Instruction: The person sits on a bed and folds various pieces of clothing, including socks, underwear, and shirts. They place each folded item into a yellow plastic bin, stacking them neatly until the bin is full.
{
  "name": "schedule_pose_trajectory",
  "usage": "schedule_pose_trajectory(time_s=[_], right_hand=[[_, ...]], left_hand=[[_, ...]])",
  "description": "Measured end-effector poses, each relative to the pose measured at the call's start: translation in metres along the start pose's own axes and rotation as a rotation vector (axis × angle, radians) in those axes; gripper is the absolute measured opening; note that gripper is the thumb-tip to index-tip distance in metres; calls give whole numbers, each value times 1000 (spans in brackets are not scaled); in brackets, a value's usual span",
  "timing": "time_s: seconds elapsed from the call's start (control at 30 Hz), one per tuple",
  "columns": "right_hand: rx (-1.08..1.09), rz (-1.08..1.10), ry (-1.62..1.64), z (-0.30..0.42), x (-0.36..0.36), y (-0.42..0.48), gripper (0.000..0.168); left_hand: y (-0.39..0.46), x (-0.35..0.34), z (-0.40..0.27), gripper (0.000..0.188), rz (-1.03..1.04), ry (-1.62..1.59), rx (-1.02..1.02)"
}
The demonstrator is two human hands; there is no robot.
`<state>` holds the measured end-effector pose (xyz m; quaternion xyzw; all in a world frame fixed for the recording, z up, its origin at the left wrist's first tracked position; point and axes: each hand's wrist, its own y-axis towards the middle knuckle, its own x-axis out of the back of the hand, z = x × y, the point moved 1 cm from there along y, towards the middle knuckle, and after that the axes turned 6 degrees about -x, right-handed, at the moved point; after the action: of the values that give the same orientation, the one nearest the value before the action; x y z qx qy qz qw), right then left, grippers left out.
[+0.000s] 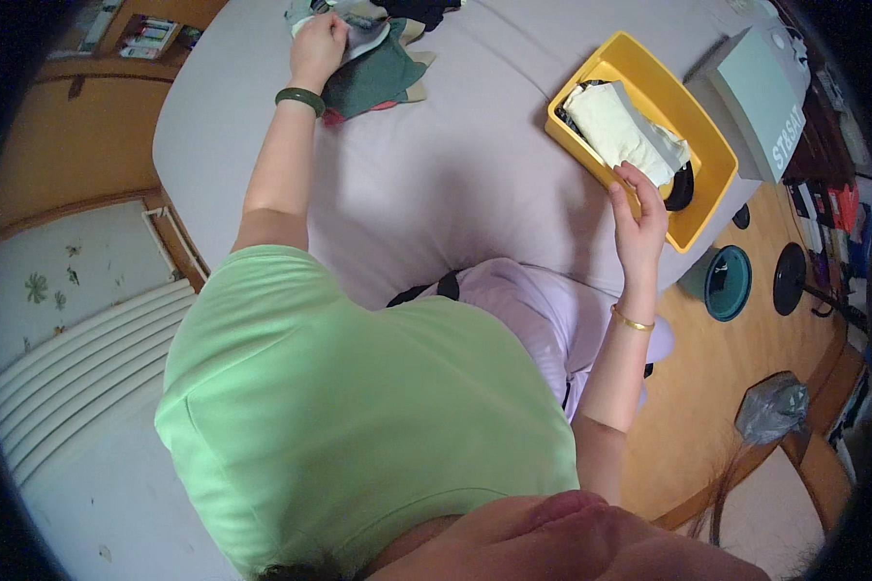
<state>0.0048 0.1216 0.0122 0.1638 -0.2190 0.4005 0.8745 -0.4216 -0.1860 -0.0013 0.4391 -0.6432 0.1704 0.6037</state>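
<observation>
My left hand [320,47], with a dark green bangle at the wrist, is closed on a grey-and-white cloth piece [367,40] at the top left. The cloth lies over a loose pile of small fabric items, among them a dark green cloth [370,76], with beige and red edges showing beneath. Black cloth [425,11] lies beside the pile. At the right, my right hand [639,210] reaches over the near wall of a yellow plastic bin [705,160], fingers apart, its fingertips by a folded cream-and-grey cloth [618,127]. Black items lie partly under that cloth.
The bin stands on a bed with a pale lilac sheet [479,167], beside a pale grey box [756,94] bearing writing. A teal waste bin [727,283] and a grey plastic bag [774,407] are on the wooden floor at the right. A radiator [94,363] is at the left.
</observation>
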Motion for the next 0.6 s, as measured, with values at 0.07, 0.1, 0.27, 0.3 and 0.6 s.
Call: schedule_pose_trajectory(time_s=[0.07,0.1,0.27,0.3,0.6], right_hand=[[11,-1,10,4,1,2,22],[17,-8,10,4,0,2,22],[53,39,20,17,-3,-12,21],[49,36,5,14,1,-15,20],[28,76,64,15,-11,-16,18]], left_hand=[[-1,-8,-5,49,42,43,-153],[-3,-5,-24,57,86,151,-218],[14,-32,-8,40,169,332,-71],[20,-27,-10,34,165,335,-98],[-5,122,-73,32,-427,-763,-158]])
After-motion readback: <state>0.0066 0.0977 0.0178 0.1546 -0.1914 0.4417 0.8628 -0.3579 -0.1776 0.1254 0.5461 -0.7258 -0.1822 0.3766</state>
